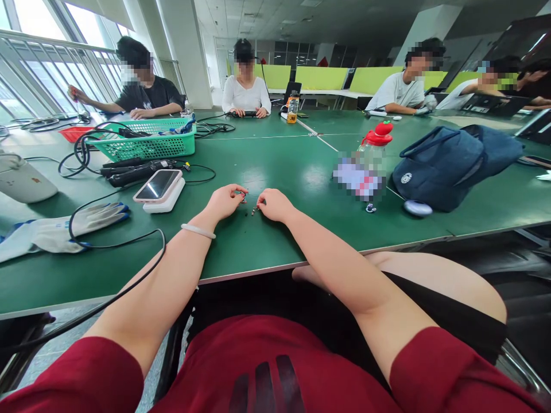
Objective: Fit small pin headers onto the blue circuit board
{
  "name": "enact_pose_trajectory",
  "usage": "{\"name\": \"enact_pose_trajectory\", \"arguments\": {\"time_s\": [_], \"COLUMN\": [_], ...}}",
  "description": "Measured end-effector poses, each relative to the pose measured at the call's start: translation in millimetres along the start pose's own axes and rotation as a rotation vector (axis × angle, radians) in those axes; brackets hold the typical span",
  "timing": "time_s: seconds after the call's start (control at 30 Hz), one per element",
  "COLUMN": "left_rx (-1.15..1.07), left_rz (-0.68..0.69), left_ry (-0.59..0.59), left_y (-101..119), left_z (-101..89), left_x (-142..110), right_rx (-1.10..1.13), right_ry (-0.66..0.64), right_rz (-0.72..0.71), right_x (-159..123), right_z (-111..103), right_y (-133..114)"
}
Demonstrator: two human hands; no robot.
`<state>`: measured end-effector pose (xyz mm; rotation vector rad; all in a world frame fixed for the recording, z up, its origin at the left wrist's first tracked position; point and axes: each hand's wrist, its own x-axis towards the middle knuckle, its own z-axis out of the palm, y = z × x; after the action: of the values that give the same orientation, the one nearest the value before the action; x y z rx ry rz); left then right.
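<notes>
Both of my hands rest over the green table [241,241], close together with a small gap between the fingertips. My left hand [224,202] is closed in a pinch on a small red-and-dark beaded piece [243,198]. Opposite it, my right hand [276,205] pinches the end of a small beaded strand [253,211] that touches the tabletop. Whether the two pieces are joined I cannot tell. A few tiny dark bits [246,215] lie on the table between the hands. A pale band [198,231] circles my left wrist.
Left are a pink-edged phone [158,186] on a white box, a work glove [64,229], a black cable [142,275] over my left forearm, and a green basket [146,146]. Right are a red-lidded bottle [374,146] and blue bag [447,166]. Several people sit around the table.
</notes>
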<state>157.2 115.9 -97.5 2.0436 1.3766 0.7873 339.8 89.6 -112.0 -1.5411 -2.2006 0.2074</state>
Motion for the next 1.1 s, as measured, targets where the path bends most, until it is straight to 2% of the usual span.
{"name": "enact_pose_trajectory", "arguments": {"time_s": [0.23,0.53,0.9,1.1], "left_rx": [0.009,-0.065,0.175,0.184], "left_rz": [0.028,-0.017,0.048,0.046], "left_ry": [0.051,-0.047,-0.049,-0.068], "left_y": [1.7,2.6,3.6,3.9], "left_z": [-1.7,0.0,-2.8,-2.4], "left_x": [-1.9,-1.6,-1.2,-0.8], "right_rx": [0.028,0.008,0.001,0.026], "right_ry": [0.030,0.015,0.010,0.016], "right_rz": [-0.022,-0.035,-0.042,-0.038], "right_x": [-0.9,-1.9,-1.1,0.4], "right_z": [-0.2,-1.0,0.6,3.8], "right_y": [-0.8,-2.5,-4.2,-2.0]}}
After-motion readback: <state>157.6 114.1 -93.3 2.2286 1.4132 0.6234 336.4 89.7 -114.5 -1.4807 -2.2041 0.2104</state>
